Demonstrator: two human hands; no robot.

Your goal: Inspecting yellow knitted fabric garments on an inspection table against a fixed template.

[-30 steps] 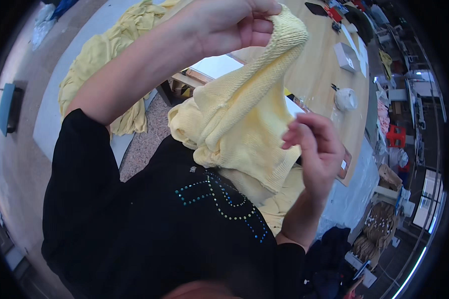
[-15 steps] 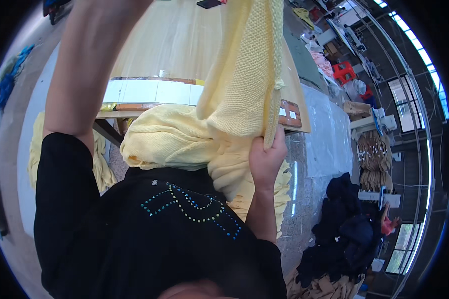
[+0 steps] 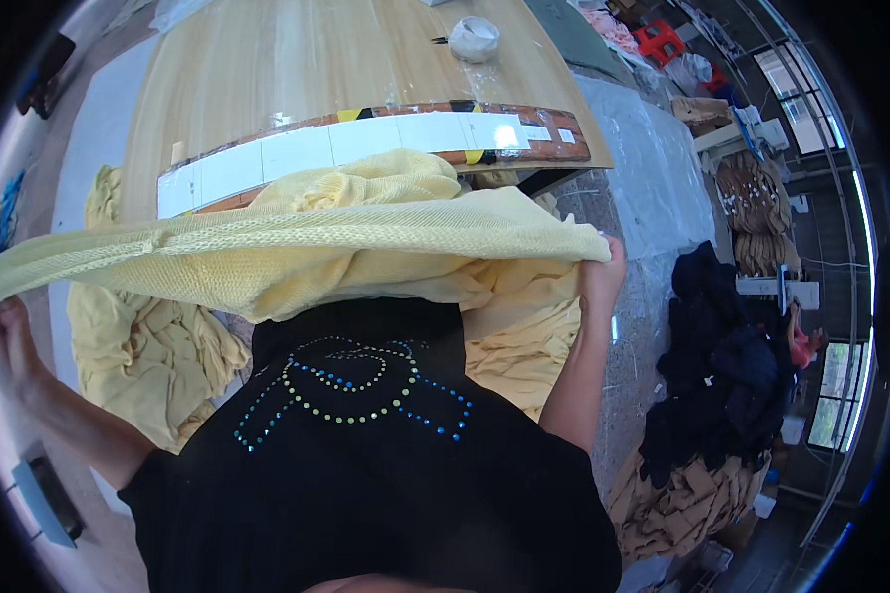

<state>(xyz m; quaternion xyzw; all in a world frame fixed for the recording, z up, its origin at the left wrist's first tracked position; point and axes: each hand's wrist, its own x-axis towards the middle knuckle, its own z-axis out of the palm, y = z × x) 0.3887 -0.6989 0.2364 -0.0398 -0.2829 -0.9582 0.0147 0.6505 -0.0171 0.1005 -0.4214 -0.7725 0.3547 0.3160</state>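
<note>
A pale yellow knitted garment (image 3: 396,237) is stretched sideways across my front, its thick ribbed edge running from hand to hand. At the far left, my left hand (image 3: 12,334) is closed on one end, close to the dark rim of the picture. My right hand (image 3: 603,277) grips the opposite end, fingers partly hidden by the cloth. Behind the stretched edge, bunched yellow knit (image 3: 386,178) rests against the near edge of the table (image 3: 307,64). I cannot tell whether that bunch is part of the same piece.
A white marked strip (image 3: 366,138) runs along the table's near edge. A white roll (image 3: 474,40) stands farther back. Yellow knits lie heaped to the left (image 3: 133,346) and below right (image 3: 524,346). Dark garments (image 3: 717,366) and brown pieces (image 3: 677,504) are piled at right.
My left arm has come down from the raised position at the top to the far left. The hanging garment is now pulled out sideways, and my right hand has shifted right.
</note>
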